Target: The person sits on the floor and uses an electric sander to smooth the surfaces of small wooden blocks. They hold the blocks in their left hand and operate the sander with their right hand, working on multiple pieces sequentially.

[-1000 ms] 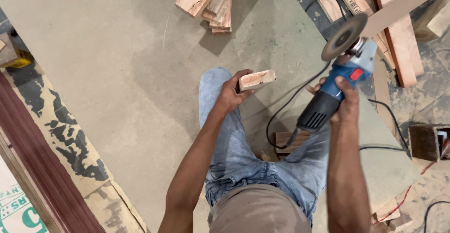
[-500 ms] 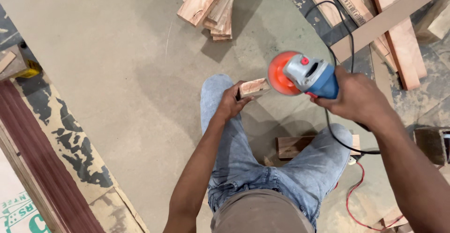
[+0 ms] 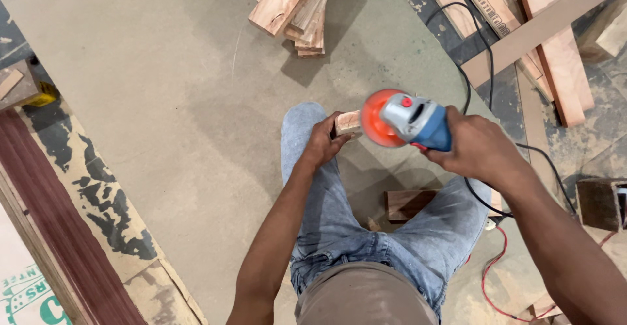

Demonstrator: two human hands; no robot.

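In the head view, the left hand [image 3: 323,143] has its fingers closed around a small wood block [image 3: 348,122], held above the left knee. The right hand [image 3: 477,147] grips a blue angle grinder [image 3: 415,121]; its orange disc [image 3: 375,117] touches the block's end. A pile of wood pieces [image 3: 297,5] lies on the board [image 3: 163,90] further ahead.

The left arm runs up from the lower middle of the frame, elbow bent, to the left hand [image 3: 322,143] at the centre, whose fingers [image 3: 334,124] are curled closed in a grip above the left knee. The right arm enters from the lower right corner and stretches toward the centre, its right hand [image 3: 475,147] clenched shut, knuckles up, level with the left.
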